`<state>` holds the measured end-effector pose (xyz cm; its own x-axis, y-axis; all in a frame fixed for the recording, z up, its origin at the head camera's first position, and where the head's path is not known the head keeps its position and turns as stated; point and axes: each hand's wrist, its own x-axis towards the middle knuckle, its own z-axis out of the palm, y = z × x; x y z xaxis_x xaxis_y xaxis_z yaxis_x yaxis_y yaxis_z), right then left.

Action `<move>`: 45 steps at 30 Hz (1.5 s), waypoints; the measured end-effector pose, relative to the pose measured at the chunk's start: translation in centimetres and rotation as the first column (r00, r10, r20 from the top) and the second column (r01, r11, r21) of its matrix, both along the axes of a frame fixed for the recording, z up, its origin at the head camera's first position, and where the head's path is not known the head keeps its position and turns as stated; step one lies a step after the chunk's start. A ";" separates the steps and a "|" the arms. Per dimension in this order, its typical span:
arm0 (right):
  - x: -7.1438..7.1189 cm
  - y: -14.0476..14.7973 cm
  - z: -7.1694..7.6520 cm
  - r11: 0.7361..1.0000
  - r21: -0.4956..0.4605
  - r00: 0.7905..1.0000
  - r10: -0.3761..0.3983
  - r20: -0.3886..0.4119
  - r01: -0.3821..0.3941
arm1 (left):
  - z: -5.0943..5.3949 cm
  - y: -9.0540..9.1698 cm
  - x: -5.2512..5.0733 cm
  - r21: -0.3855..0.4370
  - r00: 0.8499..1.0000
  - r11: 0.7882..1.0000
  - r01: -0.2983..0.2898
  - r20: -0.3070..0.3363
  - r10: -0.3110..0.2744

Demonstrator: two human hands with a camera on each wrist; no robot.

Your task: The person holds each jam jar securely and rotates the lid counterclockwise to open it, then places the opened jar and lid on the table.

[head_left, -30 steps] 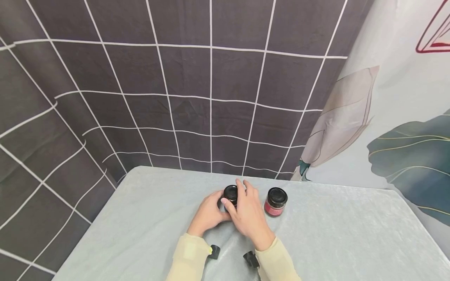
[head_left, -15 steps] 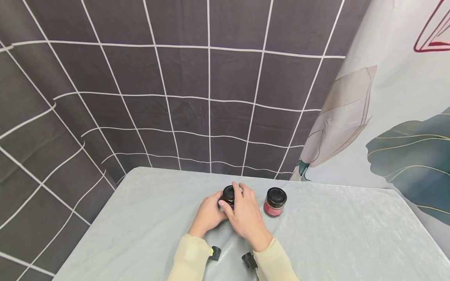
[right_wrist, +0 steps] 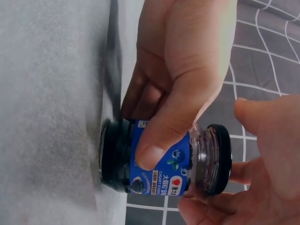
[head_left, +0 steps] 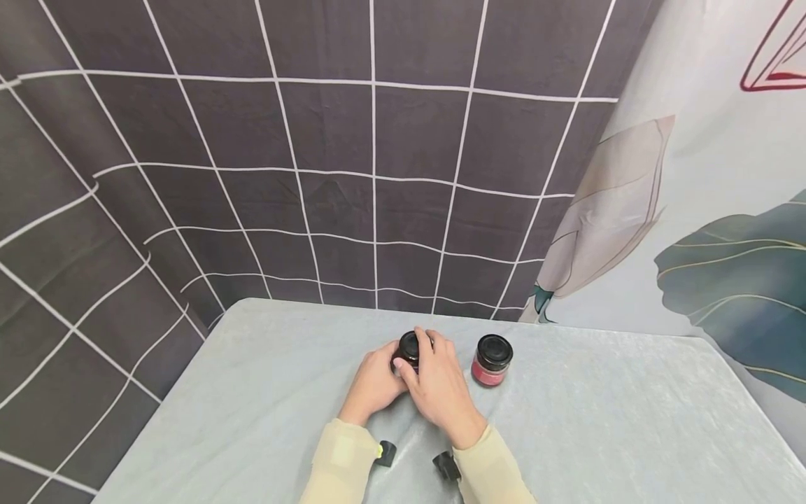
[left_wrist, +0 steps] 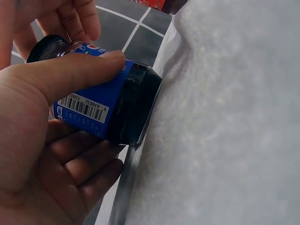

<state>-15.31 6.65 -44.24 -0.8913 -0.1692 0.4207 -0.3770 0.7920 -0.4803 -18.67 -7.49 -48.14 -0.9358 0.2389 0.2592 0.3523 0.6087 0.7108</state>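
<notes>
A small jar with a black lid (head_left: 408, 342) and a blue label (left_wrist: 89, 105) is upright between the hands. The left hand (head_left: 373, 385) grips its side, the thumb lying across the label in both wrist views. Around the lid (right_wrist: 221, 159) are the spread fingers of the right hand (head_left: 443, 388); its thumb (right_wrist: 246, 115) stands apart from the lid, while some fingertips seem to touch the jar. The base is at the cloth; whether it rests fully there, I cannot tell. To the right stands a second jar (head_left: 491, 360), black-lidded with a red label.
A pale grey cloth (head_left: 604, 420) covers the table. Behind it hangs a dark curtain (head_left: 327, 133) with white grid lines, and at the right a white curtain (head_left: 636, 294) with leaf patterns. Dark devices (head_left: 386, 453) are on the wrists.
The right hand has shifted slightly left and down, its fingers lying lower over the lid. The held jar sits slightly further left. The second jar has stayed in place.
</notes>
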 end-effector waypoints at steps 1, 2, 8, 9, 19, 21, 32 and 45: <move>-0.1 0.0 0.0 1.000 -0.001 1.000 0.000 -0.005 0.000 | 0.0 0.0 0.0 0.000 1.000 1.000 -0.002 0.001 0.002; -0.1 0.0 0.0 1.000 -0.002 1.000 0.000 -0.008 0.000 | 0.1 0.0 0.0 0.001 1.000 1.000 -0.004 0.003 0.004; -0.4 0.0 0.0 1.000 -0.012 1.000 -0.013 -0.028 0.013 | 0.2 0.1 -0.1 0.005 0.999 0.999 -0.037 0.015 0.037; -0.4 0.0 0.0 1.000 -0.011 0.999 -0.017 -0.030 0.016 | 0.3 0.1 -0.1 0.010 0.999 0.999 -0.043 0.017 0.043; -0.7 0.1 0.1 1.000 -0.003 1.000 -0.022 -0.023 0.022 | 0.4 0.2 -0.1 0.028 0.997 0.996 -0.079 0.007 0.079; -0.8 0.1 0.0 1.000 -0.002 1.000 -0.022 -0.020 0.022 | 0.4 0.2 -0.1 0.020 0.996 0.996 -0.086 -0.006 0.086; -1.4 0.5 -0.1 0.994 -0.078 0.997 -0.076 -0.015 0.075 | 1.0 1.0 0.5 0.050 0.995 0.994 -0.093 -0.039 0.096; -1.7 0.4 -0.2 0.993 -0.072 0.995 -0.095 -0.017 0.094 | 1.3 1.8 0.9 -0.003 0.984 0.991 -0.134 -0.117 0.132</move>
<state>-17.03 7.08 -44.44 -0.8929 -0.0536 0.4470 -0.3125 0.7887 -0.5295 -17.77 -5.71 -46.87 -0.9231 0.1177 0.3660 0.3474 0.6632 0.6629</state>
